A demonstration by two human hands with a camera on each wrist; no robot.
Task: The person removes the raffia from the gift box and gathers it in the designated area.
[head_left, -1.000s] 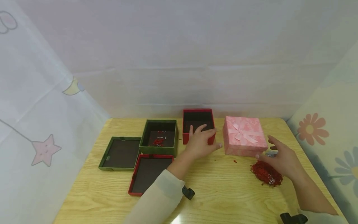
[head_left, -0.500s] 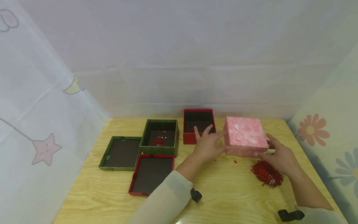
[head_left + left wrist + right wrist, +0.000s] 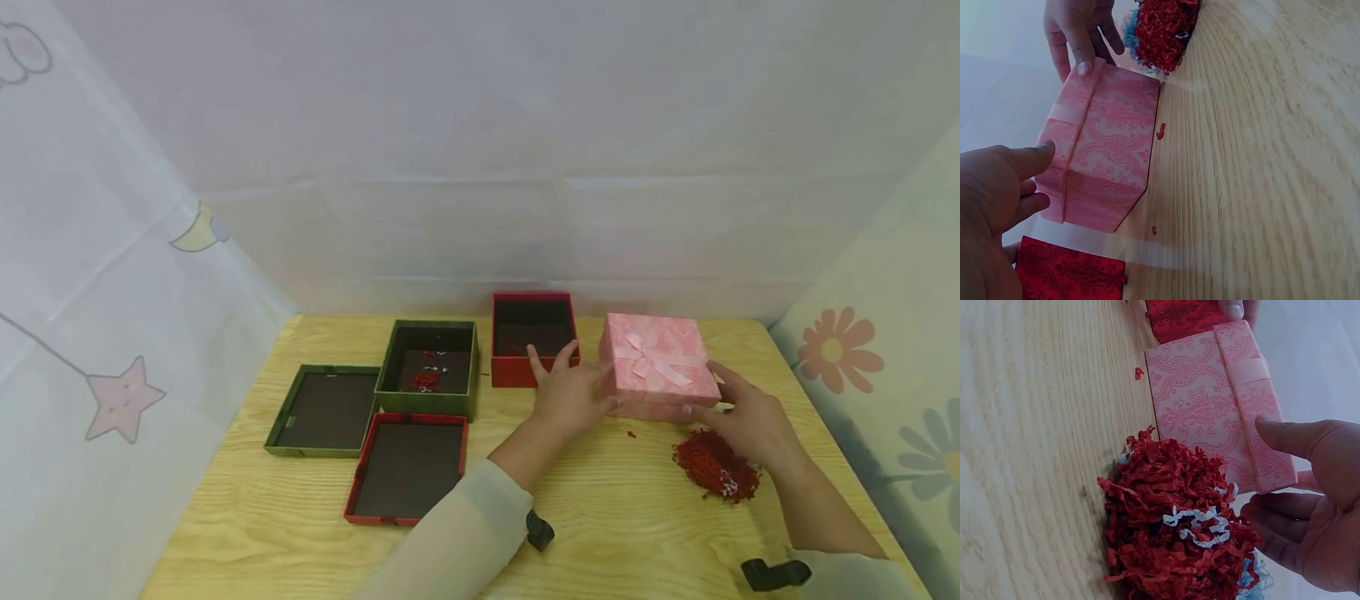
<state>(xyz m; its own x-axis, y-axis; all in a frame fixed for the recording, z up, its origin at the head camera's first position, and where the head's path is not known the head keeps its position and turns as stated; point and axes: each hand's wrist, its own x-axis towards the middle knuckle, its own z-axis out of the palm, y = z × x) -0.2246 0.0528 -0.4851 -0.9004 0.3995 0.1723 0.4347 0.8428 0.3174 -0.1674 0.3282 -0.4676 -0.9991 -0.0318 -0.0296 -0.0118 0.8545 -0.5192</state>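
Note:
A pink patterned gift box [image 3: 637,408] stands lidded on the table; its lid [image 3: 660,333] bears a pink ribbon bow [image 3: 651,358]. My left hand [image 3: 573,396] is at the box's left front corner, thumb on the lid's front rim and some fingers against its left side. On the opposite corner, my right hand [image 3: 757,425] pinches the lid, thumb in front and fingers at the right side. In the left wrist view, the lid [image 3: 1063,119] sits fully down over the box. A heap of red shredded paper [image 3: 1166,519] with white strands lies before the right hand.
Left of the pink box is an open red box [image 3: 513,372]. Further left stands an open green box [image 3: 423,401] with red and white shreds inside. A green lid [image 3: 330,412] and a red lid [image 3: 412,467] lie upturned. A fabric backdrop [image 3: 480,167] rises behind the table.
My left hand has moved right, from in front of the red box to the pink box's left side. My right hand has closed in slightly on its right corner.

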